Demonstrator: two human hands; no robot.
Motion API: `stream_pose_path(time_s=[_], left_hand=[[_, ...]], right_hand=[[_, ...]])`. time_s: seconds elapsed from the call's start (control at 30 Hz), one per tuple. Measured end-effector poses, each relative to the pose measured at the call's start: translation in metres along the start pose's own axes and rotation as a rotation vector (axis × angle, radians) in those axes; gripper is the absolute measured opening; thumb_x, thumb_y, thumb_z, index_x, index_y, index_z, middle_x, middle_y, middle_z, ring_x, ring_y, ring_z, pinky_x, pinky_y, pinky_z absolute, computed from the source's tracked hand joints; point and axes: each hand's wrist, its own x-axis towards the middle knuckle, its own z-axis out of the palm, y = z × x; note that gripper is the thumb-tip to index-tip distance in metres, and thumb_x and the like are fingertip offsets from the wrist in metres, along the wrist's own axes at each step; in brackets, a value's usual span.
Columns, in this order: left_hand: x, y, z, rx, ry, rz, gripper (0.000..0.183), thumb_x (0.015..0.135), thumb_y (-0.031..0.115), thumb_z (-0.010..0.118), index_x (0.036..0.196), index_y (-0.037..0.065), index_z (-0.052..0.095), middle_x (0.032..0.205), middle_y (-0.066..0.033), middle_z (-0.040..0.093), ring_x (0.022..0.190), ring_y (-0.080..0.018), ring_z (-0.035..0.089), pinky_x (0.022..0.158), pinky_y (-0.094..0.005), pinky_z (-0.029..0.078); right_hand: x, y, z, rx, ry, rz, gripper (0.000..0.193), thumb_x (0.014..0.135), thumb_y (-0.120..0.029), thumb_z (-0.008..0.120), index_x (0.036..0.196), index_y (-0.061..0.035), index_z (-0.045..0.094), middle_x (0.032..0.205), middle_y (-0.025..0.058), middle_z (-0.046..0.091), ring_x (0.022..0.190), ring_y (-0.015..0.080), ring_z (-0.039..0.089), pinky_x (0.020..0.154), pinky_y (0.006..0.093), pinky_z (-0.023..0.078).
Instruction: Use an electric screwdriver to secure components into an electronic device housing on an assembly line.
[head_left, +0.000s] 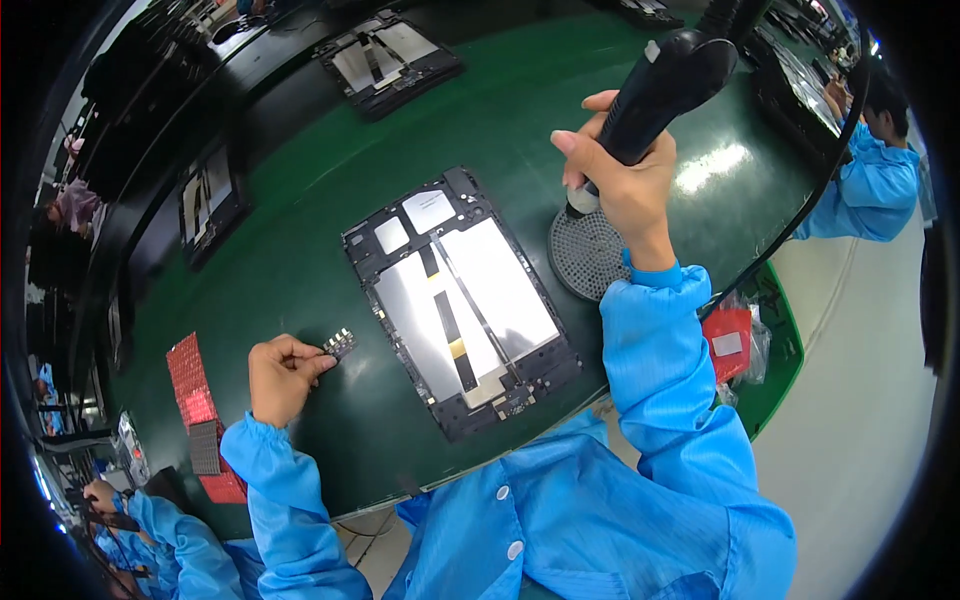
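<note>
Between thumb and fingers, my left hand (282,376) pinches a small dark circuit board (340,343) with shiny metal contacts, just above the green table. My right hand (630,175) is wrapped round a black electric screwdriver (660,90). Its lower end is over the edge of a round grey tray (585,255) full of small holes; the tip is hidden, so I cannot tell if it touches. In the middle lies an opened tablet (462,300), showing silver battery surfaces, black flex strips and a small board at its near end.
Red bubble wrap (190,375) with a grey foam piece (205,447) lies at the left. Other opened tablets (385,60) lie farther back. A green bin (785,345) with red packets hangs by the right edge. A black cable (845,150) runs down the right side. Co-workers in blue sit at both sides.
</note>
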Motion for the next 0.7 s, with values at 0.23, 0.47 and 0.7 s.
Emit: stream_pose_path(time_s=[0.23,0.47,0.7], left_hand=[[-0.002,-0.002,-0.004,-0.044,0.046,0.013,0.011,0.072,-0.006,0.074,0.072,-0.005,0.062,0.073,-0.0052,0.060,0.054,-0.0085,0.056,0.047,-0.0203,0.044],[-0.010,-0.004,-0.013,-0.398,0.087,-0.006,0.009,0.077,-0.006,0.068,0.081,-0.003,0.060,0.078,-0.0094,0.065,0.054,-0.0092,0.058,0.047,-0.0192,0.045],[-0.040,0.013,-0.007,-0.038,0.129,0.217,0.012,0.075,-0.007,0.068,0.087,-0.004,0.069,0.077,-0.0073,0.061,0.056,-0.0096,0.055,0.048,-0.0192,0.041]], right_hand=[[0.005,0.008,-0.001,-0.010,-0.036,-0.013,0.033,0.074,0.001,0.074,0.100,0.0029,0.054,0.063,0.0044,0.059,0.049,0.0115,0.056,0.047,0.0231,0.043],[0.001,0.008,-0.002,-0.007,-0.020,0.039,0.031,0.073,0.001,0.074,0.098,0.0026,0.055,0.060,0.0029,0.059,0.048,0.0106,0.055,0.046,0.0229,0.043],[-0.004,-0.004,0.013,-0.014,0.032,0.050,0.033,0.073,-0.001,0.076,0.100,0.0005,0.057,0.064,0.0008,0.058,0.049,0.0081,0.054,0.044,0.0218,0.041]])
